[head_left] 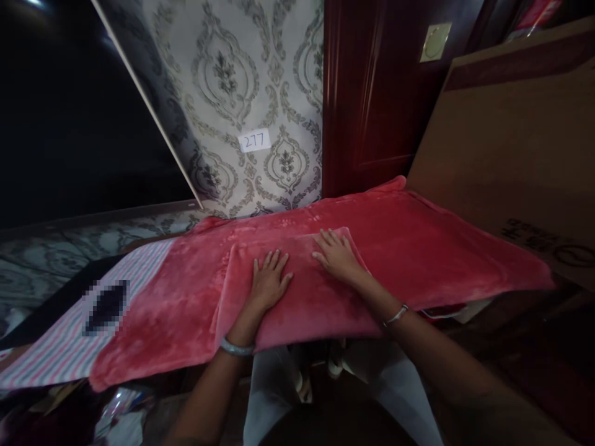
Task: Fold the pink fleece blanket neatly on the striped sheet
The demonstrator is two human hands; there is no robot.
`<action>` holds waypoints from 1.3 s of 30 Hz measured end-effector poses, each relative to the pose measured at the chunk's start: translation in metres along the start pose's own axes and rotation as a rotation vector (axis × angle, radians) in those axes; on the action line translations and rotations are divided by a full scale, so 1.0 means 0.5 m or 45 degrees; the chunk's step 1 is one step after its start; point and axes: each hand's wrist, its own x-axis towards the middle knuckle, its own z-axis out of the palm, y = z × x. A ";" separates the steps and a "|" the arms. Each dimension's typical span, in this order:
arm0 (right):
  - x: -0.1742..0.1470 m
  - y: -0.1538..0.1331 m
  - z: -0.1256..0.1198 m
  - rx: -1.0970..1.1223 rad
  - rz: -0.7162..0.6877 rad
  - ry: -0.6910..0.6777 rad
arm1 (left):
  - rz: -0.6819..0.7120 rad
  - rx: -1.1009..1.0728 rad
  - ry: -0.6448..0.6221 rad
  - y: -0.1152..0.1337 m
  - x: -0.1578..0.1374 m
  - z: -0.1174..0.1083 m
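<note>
A folded pink-red plush cloth (297, 297) lies in the middle of a larger red plush blanket (409, 241) spread over a low surface. My left hand (269, 282) rests flat on the left part of the folded cloth, fingers spread. Near its far right corner, my right hand (339, 255) also lies flat with fingers apart. Neither hand grips anything. Whether the folded cloth is separate from the blanket or a part of it, I cannot tell.
A striped cloth (51, 344) with a pixelated dark patch extends left of the blanket. A large dark screen (83, 111) stands behind at left. At right a cardboard box (511, 136) borders the blanket. Patterned wallpaper (223, 80) and a dark red door (367, 93) rise behind.
</note>
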 end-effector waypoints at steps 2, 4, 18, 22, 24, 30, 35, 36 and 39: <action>0.010 0.012 0.020 -0.082 0.027 -0.059 | -0.015 0.031 -0.047 -0.023 0.005 -0.013; 0.008 0.026 0.043 -0.104 0.019 -0.070 | -0.061 0.067 -0.068 -0.056 0.013 -0.023; -0.010 0.043 0.084 -0.109 0.013 0.033 | -0.332 -0.138 0.104 -0.148 0.061 -0.012; -0.013 0.040 0.086 -0.131 0.027 0.026 | -0.331 -0.152 0.161 -0.147 0.099 -0.037; -0.013 0.039 0.086 -0.145 0.034 0.019 | -0.322 -0.174 0.217 -0.140 0.111 -0.037; -0.013 0.040 0.085 -0.192 0.019 0.002 | -0.334 -0.324 0.346 -0.141 0.115 0.002; -0.013 0.041 0.089 -0.201 0.033 -0.001 | -0.376 -0.485 0.449 -0.160 0.118 0.021; -0.013 0.041 0.089 -0.199 0.034 0.003 | -0.388 -0.517 0.470 -0.162 0.119 0.024; -0.014 0.041 0.089 -0.206 0.036 0.001 | -0.427 -0.605 0.527 -0.170 0.122 0.031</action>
